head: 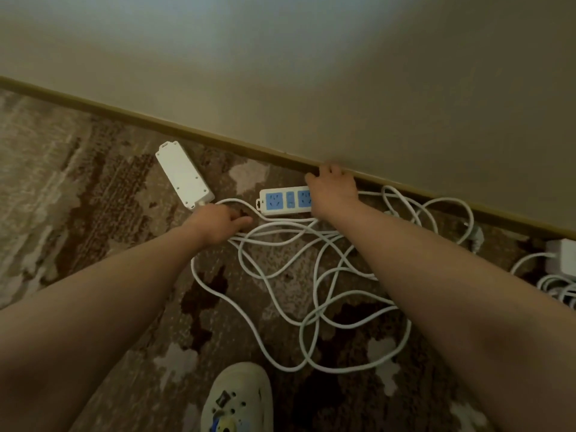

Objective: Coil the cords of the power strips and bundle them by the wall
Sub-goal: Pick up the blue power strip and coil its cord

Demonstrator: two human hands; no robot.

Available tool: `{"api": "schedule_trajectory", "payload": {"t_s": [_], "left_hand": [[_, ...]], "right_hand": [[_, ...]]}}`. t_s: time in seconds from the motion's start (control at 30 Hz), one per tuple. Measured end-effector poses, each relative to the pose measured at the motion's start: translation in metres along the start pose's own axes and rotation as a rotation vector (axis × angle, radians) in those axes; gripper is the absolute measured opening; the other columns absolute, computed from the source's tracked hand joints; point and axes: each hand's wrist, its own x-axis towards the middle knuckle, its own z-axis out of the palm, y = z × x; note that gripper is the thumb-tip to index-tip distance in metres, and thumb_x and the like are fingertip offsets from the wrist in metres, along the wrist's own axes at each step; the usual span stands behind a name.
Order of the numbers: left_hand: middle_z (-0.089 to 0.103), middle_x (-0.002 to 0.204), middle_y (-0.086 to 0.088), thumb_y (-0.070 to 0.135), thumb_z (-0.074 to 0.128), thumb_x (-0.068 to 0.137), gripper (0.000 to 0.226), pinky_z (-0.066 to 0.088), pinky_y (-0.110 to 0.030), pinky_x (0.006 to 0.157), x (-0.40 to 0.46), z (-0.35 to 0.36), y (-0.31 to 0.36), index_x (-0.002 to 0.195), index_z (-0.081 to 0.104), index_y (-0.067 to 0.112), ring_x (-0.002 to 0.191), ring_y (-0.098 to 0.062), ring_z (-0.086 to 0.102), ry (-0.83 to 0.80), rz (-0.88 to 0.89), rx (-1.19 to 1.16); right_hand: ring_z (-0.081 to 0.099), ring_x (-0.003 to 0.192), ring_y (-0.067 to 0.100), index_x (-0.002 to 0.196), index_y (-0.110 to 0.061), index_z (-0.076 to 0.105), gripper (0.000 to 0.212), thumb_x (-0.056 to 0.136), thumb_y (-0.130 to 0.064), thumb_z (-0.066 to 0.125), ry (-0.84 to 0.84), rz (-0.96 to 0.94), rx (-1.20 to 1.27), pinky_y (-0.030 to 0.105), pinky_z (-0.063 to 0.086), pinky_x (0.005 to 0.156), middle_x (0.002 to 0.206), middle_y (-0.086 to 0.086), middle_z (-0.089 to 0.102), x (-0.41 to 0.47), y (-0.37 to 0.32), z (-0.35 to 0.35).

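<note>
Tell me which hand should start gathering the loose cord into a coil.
Left. The left hand already has its fingers curled around strands of the white cord where the loops begin. The right hand rests on the blue power strip by the baseboard, steadying it.
</note>
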Motion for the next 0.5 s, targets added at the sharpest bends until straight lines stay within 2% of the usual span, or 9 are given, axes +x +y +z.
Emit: {"api": "schedule_trajectory", "payload": {"t_s": [0.03,0.1,0.2,0.27,0.3,0.37,0.4,0.5], "left_hand": [[0.069,0.099,-0.006,0.062,0.029,0.093,0.056,0.051,-0.038,0.080,-0.001,-0.003,0.007,0.105,0.068,0.023,0.091,-0.026,0.061,0.027,-0.002,-0.039],[0.069,0.105,-0.005,0.064,0.028,0.092,0.060,0.052,-0.039,0.084,-0.001,-0.010,0.028,0.110,0.068,0.023,0.094,-0.025,0.062,0.070,0.033,-0.178],[0.068,0.111,-0.004,0.069,0.041,0.085,0.061,0.050,-0.039,0.087,0.001,-0.018,0.067,0.115,0.067,0.022,0.100,-0.024,0.062,0.036,0.120,-0.404],[0.064,0.120,0.000,0.067,0.050,0.081,0.064,0.048,-0.033,0.091,0.002,-0.022,0.092,0.123,0.062,0.021,0.109,-0.021,0.060,0.000,0.181,-0.518],[0.063,0.122,0.004,0.063,0.055,0.082,0.064,0.048,-0.025,0.090,0.001,-0.025,0.106,0.128,0.058,0.019,0.112,-0.018,0.058,0.004,0.221,-0.578],[0.060,0.110,0.018,0.048,0.062,0.085,0.053,0.041,-0.001,0.075,-0.003,-0.032,0.135,0.130,0.054,0.021,0.109,-0.009,0.057,0.021,0.336,-0.735],[0.059,0.106,0.022,0.039,0.064,0.087,0.047,0.039,0.003,0.069,-0.005,-0.035,0.149,0.130,0.054,0.023,0.104,-0.003,0.057,0.018,0.393,-0.813],[0.058,0.105,0.015,0.021,0.061,0.091,0.036,0.042,0.001,0.067,-0.013,-0.045,0.188,0.126,0.051,0.022,0.089,0.012,0.057,-0.026,0.508,-0.955]], "right_hand": [[0.045,0.122,0.035,0.143,-0.021,0.037,0.066,0.086,-0.031,0.068,-0.003,-0.028,0.026,0.042,0.042,0.088,0.136,0.014,0.046,-0.002,0.003,-0.001],[0.054,0.108,0.034,0.141,-0.022,0.034,0.071,0.081,-0.038,0.070,0.043,-0.062,0.108,0.040,0.044,0.074,0.126,0.011,0.056,-0.007,0.013,-0.008],[0.057,0.088,0.031,0.129,-0.022,0.038,0.069,0.073,-0.047,0.070,0.180,-0.051,0.265,0.035,0.039,0.061,0.110,0.009,0.062,-0.018,0.039,-0.027],[0.059,0.087,0.029,0.122,-0.023,0.039,0.066,0.071,-0.053,0.070,0.258,-0.051,0.404,0.035,0.043,0.059,0.109,0.006,0.064,-0.030,0.059,-0.041],[0.061,0.087,0.027,0.121,-0.024,0.040,0.066,0.071,-0.056,0.070,0.291,-0.051,0.487,0.036,0.047,0.060,0.110,0.003,0.064,-0.037,0.068,-0.048],[0.063,0.088,0.018,0.123,-0.027,0.044,0.066,0.073,-0.063,0.067,0.350,-0.054,0.664,0.036,0.053,0.065,0.109,-0.006,0.063,-0.054,0.084,-0.063],[0.062,0.088,0.014,0.124,-0.028,0.047,0.065,0.073,-0.065,0.066,0.375,-0.067,0.725,0.035,0.053,0.067,0.107,-0.010,0.062,-0.063,0.090,-0.069],[0.063,0.087,0.008,0.117,-0.031,0.051,0.054,0.074,-0.058,0.069,0.426,-0.118,0.848,0.029,0.051,0.068,0.103,-0.015,0.061,-0.085,0.101,-0.085]]}}
